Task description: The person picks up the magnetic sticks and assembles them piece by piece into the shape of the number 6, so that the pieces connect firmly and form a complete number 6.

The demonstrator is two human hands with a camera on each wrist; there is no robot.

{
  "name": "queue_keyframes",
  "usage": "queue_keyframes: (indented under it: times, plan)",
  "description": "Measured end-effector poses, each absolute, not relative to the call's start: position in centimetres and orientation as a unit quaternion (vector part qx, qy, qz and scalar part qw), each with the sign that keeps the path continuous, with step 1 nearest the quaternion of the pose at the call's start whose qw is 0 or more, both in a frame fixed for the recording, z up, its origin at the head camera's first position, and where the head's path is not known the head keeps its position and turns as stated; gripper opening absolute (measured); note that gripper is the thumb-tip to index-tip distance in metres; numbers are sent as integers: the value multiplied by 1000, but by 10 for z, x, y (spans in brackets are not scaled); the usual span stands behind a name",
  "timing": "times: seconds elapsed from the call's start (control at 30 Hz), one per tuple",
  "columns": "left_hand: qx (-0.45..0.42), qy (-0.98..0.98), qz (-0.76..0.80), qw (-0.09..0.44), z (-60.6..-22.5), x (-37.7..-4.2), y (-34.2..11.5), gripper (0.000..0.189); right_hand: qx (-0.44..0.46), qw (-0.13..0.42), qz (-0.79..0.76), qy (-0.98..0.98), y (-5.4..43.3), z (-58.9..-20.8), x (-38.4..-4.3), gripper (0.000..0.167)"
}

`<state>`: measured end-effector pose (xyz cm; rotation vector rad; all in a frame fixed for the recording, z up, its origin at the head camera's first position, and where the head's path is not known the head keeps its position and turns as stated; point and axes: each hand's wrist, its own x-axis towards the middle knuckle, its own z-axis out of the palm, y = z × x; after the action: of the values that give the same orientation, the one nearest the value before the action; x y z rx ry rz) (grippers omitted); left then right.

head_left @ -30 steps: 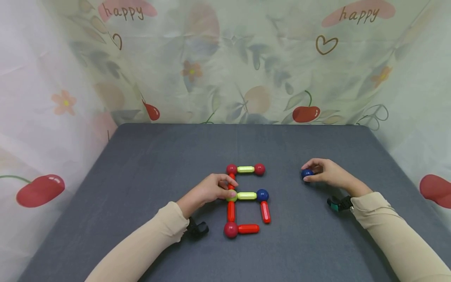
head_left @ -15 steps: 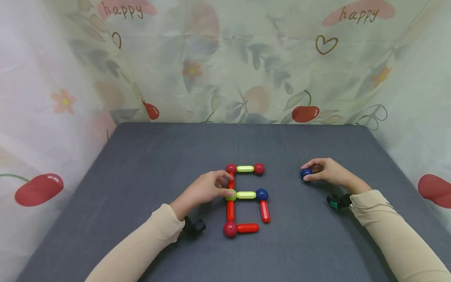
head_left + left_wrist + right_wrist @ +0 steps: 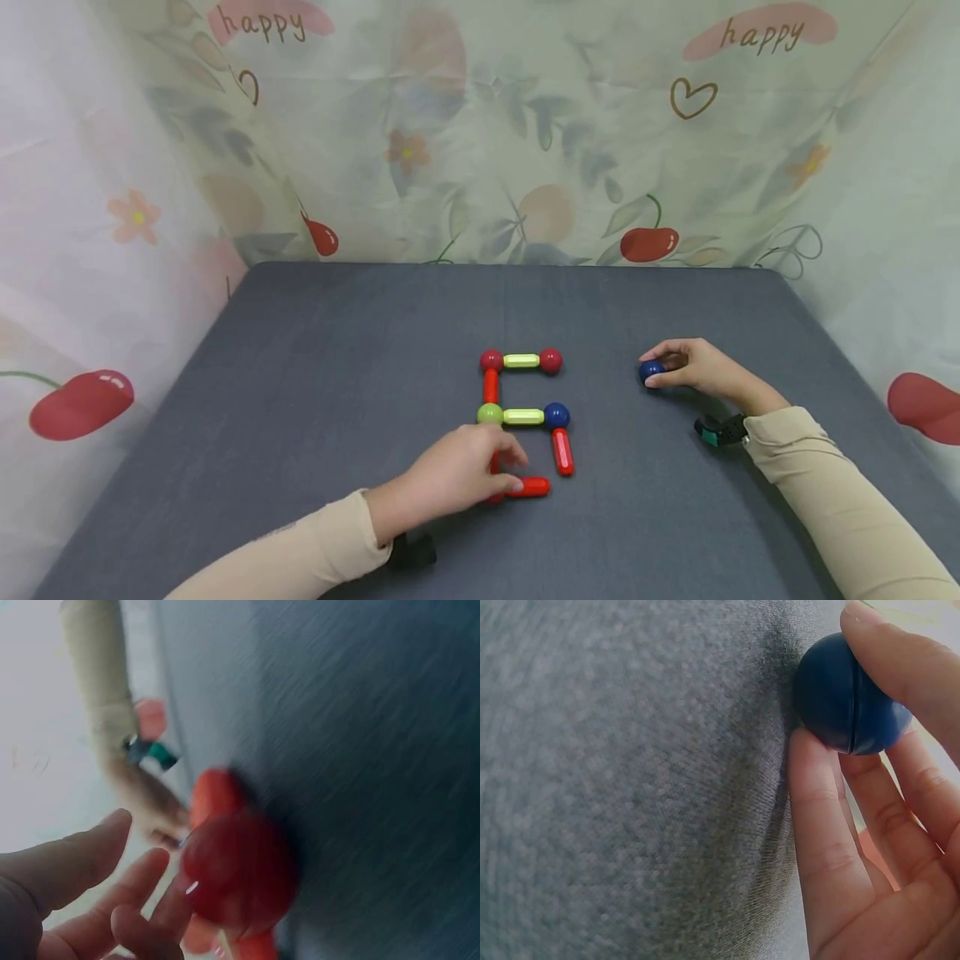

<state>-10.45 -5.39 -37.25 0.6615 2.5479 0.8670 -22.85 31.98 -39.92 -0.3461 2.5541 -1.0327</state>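
Observation:
My left hand (image 3: 457, 467) is over the lower left corner of a flat figure of balls and rods. Its thumb and fingers are apart. In the left wrist view, a glossy red ball (image 3: 240, 874) lies by the fingertips; from the head, the hand mostly hides it. A red rod (image 3: 535, 487) runs right from that corner. Above the hand, a green ball (image 3: 490, 413) joins a yellow-green rod (image 3: 523, 417) to a blue ball (image 3: 557, 415), from which another red rod (image 3: 562, 452) points down. My right hand (image 3: 697, 367) pinches a separate blue ball (image 3: 829, 694) close to the table.
At the figure's top, a yellow-green rod (image 3: 521, 361) links two red balls, and a red rod (image 3: 491, 387) drops to the green ball. Dark grey cloth covers the table (image 3: 337, 333). A patterned curtain (image 3: 480, 167) hangs behind and at both sides.
My left hand has moved from the green ball toward me, to the figure's lower left corner, leaving the green ball in sight. The right hand stays in place with its blue ball.

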Motion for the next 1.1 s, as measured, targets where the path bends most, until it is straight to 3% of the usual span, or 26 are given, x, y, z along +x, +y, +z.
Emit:
queue_keyframes:
  times: [0.6, 1.1]
  plan:
    - [235, 919, 246, 199, -388, -101, -45, 14, -154, 173, -342, 911, 315, -392, -223, 37]
    - [233, 918, 254, 195, -389, -99, -46, 14, -173, 115, -376, 903, 240, -357, -173, 38]
